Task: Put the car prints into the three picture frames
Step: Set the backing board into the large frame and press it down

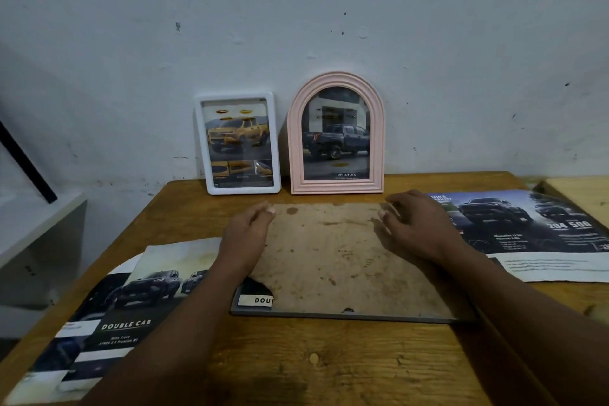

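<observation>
**Q:** Where was the third frame?

**A:** A flat grey rectangular picture frame (329, 316) lay face down on the wooden tabletop (329, 369). A stained brown backing board (329, 260) sat in it. A car print (256, 299) showed only as a strip at the board's chipped near-left corner.

**Q:** And the hands?

**A:** The left hand (245, 236) rested on the board's far-left corner and the right hand (418, 229) on its far-right corner. Each grip was spread loosely and pinched nothing.

**Q:** How should that step have gone?

**A:** Probably by pressing the board down evenly, far edge first. The print needed to lie square and unwrinkled before any clips were closed, though none could be seen.

**Q:** What else was done?

**A:** A white rounded rectangular frame (239, 142) and a pink arched frame (336, 133) leaned on the wall, each with a print inside.
</observation>
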`<state>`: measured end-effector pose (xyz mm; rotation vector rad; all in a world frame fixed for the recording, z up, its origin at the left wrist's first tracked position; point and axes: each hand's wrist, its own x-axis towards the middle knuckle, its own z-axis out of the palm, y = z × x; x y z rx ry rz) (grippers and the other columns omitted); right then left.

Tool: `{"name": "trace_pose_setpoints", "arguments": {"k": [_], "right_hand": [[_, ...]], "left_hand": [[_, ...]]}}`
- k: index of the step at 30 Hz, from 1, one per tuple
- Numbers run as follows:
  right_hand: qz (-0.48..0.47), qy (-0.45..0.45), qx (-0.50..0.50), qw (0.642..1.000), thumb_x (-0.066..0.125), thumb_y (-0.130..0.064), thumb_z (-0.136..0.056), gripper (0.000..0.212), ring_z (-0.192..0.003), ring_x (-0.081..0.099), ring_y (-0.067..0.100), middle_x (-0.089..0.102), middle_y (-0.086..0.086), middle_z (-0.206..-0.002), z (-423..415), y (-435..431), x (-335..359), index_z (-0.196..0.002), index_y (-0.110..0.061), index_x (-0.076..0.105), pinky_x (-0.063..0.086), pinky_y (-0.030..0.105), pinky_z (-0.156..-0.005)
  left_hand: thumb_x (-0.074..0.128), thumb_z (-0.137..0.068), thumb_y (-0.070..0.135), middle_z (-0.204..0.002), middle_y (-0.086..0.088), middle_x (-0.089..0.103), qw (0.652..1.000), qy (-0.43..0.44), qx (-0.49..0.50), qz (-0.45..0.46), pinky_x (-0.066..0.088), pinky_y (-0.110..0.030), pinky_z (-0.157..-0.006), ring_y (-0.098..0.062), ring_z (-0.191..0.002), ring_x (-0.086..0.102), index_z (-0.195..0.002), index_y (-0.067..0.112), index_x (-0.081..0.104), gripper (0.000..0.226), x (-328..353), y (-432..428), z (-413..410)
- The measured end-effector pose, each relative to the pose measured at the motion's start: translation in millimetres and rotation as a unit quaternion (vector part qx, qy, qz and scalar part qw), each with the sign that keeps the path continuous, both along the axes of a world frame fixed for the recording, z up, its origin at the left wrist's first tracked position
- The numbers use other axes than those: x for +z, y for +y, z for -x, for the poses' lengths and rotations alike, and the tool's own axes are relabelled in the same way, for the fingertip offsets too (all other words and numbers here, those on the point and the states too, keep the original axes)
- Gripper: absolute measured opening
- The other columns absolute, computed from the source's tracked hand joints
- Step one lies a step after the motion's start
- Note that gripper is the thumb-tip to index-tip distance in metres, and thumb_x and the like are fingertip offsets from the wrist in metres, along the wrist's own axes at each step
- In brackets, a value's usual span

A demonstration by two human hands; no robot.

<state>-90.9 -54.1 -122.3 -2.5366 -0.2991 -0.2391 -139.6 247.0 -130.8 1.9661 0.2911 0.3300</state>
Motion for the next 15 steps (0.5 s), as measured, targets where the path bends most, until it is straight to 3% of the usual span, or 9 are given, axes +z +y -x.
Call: {"name": "trace_pose_setpoints", "arguments": {"k": [4, 9, 15], "right_hand": [[-0.082, -0.003, -0.023, 0.996, 0.060, -0.038, -0.095, 0.043, -0.106, 0.057, 0.018, 0.062, 0.007, -0.128, -0.1, -6.2, -0.9, -0.133, -0.018, 0.059, 0.047, 0.034, -0.090], [-0.032, 0.014, 0.000, 0.999, 0.061, -0.040, -0.092, 0.045, -0.104, 0.055, 0.018, 0.059, 0.005, -0.125, -4.4, -5.7, 0.3, -0.132, -0.018, 0.060, 0.049, 0.034, -0.086], [0.075, -0.032, 0.020, 0.996, 0.051, -0.049, -0.092, 0.043, -0.090, 0.053, 0.015, 0.053, -0.001, -0.103, 1.6, 1.5, -4.9, -0.117, -0.017, 0.064, 0.052, 0.035, -0.078]], "left_hand": [[0.052, -0.103, 0.039, -0.141, 0.001, 0.059, 0.997, 0.010, -0.026, -0.076, 0.038, -0.032, -0.100, -0.018, -0.127, 0.052, -0.138, 0.024, 0.061, 0.039, 2.4, -1.8, 3.5], [0.050, -0.101, 0.049, -0.150, -0.004, 0.051, 0.958, 0.044, -0.066, -0.277, 0.037, -0.036, -0.107, -0.021, -0.135, 0.047, -0.146, 0.019, 0.051, 0.054, 3.6, -9.1, 8.2], [0.034, -0.093, 0.074, -0.152, -0.002, 0.037, 0.898, 0.096, -0.109, -0.415, 0.042, -0.040, -0.104, -0.023, -0.133, 0.045, -0.154, 0.025, 0.036, 0.078, 2.9, -13.2, -4.1]]}}
